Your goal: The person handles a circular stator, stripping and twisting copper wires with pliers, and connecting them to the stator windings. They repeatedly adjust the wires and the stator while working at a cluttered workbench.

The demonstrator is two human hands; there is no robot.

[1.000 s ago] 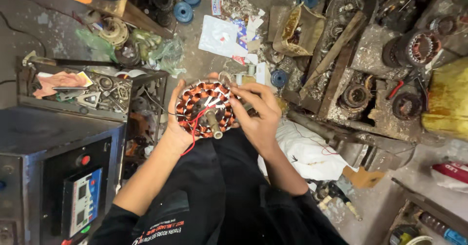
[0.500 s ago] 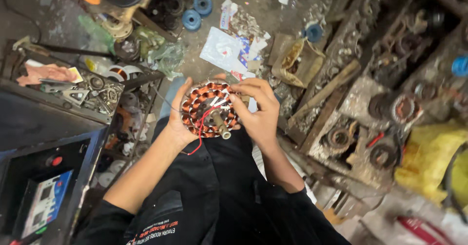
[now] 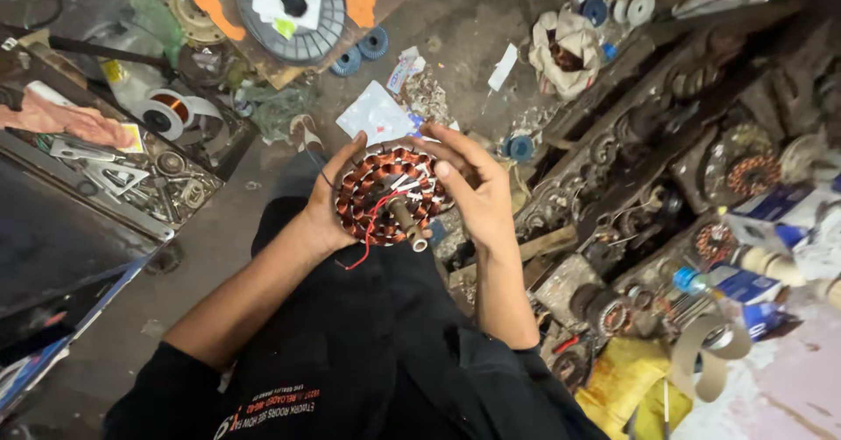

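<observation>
The copper-wound stator (image 3: 391, 195) is held up over the lap, above the dark trousers (image 3: 350, 317). It's cupped from the side by the left hand (image 3: 328, 199), fingers curled round the rim. The right hand (image 3: 473, 186) is closed loosely on the opposite edge, thumb pressed on the windings. Best results are probably had if the red lead (image 3: 372, 221) is kept clear and the shaft (image 3: 406, 223) isn't knocked.
</observation>
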